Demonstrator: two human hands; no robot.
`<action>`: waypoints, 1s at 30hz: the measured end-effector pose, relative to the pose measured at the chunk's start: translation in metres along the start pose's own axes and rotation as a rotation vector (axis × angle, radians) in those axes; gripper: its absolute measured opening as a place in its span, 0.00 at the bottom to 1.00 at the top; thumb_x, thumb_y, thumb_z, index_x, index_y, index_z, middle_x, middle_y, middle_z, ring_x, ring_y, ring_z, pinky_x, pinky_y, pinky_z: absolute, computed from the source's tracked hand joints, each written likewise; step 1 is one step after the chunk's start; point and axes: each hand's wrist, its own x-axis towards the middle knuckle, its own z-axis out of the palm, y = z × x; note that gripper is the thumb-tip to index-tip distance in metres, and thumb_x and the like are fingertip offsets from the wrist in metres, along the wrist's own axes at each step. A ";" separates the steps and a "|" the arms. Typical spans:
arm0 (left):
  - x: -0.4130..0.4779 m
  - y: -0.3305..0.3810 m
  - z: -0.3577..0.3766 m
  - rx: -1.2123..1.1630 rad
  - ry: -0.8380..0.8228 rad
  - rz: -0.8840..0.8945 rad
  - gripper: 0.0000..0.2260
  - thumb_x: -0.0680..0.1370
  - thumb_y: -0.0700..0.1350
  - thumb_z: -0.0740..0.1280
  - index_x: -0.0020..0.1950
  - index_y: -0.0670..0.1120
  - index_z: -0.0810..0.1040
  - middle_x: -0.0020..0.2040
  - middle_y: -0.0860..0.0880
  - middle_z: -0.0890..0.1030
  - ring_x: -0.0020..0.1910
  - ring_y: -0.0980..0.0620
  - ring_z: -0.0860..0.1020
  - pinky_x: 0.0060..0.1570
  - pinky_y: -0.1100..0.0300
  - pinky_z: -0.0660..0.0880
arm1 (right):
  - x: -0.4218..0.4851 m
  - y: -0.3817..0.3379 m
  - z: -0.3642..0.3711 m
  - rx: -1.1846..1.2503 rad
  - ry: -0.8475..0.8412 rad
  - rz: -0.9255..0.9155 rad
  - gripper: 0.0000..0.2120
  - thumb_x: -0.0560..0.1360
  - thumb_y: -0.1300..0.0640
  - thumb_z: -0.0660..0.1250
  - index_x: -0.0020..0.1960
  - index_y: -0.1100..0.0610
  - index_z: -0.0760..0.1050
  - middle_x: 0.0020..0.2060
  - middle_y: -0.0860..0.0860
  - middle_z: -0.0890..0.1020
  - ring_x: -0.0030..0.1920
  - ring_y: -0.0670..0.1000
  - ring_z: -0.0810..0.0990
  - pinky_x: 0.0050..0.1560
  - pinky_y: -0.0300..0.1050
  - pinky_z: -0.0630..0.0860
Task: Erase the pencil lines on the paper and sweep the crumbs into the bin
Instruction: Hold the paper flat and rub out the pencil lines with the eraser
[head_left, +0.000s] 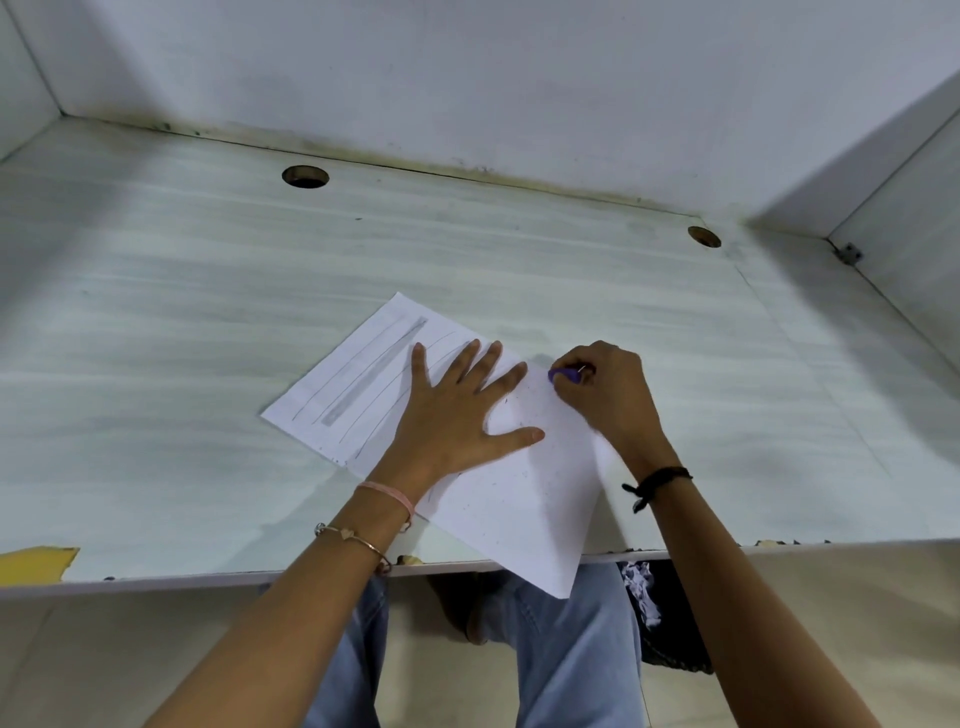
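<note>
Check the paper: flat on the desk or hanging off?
Both. The paper lies spread flat under the left hand, but its near corner sticks out past the desk front edge, over the knees.

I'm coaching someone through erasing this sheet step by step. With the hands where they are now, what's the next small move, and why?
Probably slide the left hand aside and bring the purple eraser in the right hand leftward. The right part of the paper looks rubbed clean and speckled with crumbs, while the pencil lines on the left part remain.
</note>
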 end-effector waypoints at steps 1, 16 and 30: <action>0.000 0.000 0.000 -0.002 0.000 0.001 0.37 0.71 0.76 0.44 0.78 0.64 0.44 0.80 0.55 0.41 0.78 0.54 0.38 0.68 0.32 0.32 | -0.002 -0.003 0.001 0.004 -0.032 -0.020 0.06 0.70 0.64 0.70 0.44 0.57 0.84 0.39 0.50 0.81 0.37 0.47 0.77 0.37 0.30 0.71; 0.003 -0.003 0.004 0.009 0.012 0.002 0.40 0.68 0.78 0.39 0.78 0.64 0.43 0.80 0.55 0.41 0.78 0.54 0.38 0.69 0.32 0.33 | -0.004 0.008 0.003 0.097 -0.059 -0.005 0.05 0.71 0.64 0.71 0.43 0.56 0.84 0.39 0.50 0.82 0.36 0.43 0.76 0.36 0.25 0.69; 0.001 0.000 0.001 0.009 -0.019 -0.003 0.41 0.67 0.78 0.38 0.77 0.64 0.43 0.79 0.55 0.40 0.78 0.55 0.38 0.69 0.32 0.34 | 0.007 0.010 0.001 0.126 0.002 0.042 0.04 0.71 0.63 0.71 0.43 0.58 0.84 0.38 0.52 0.84 0.32 0.42 0.76 0.34 0.25 0.70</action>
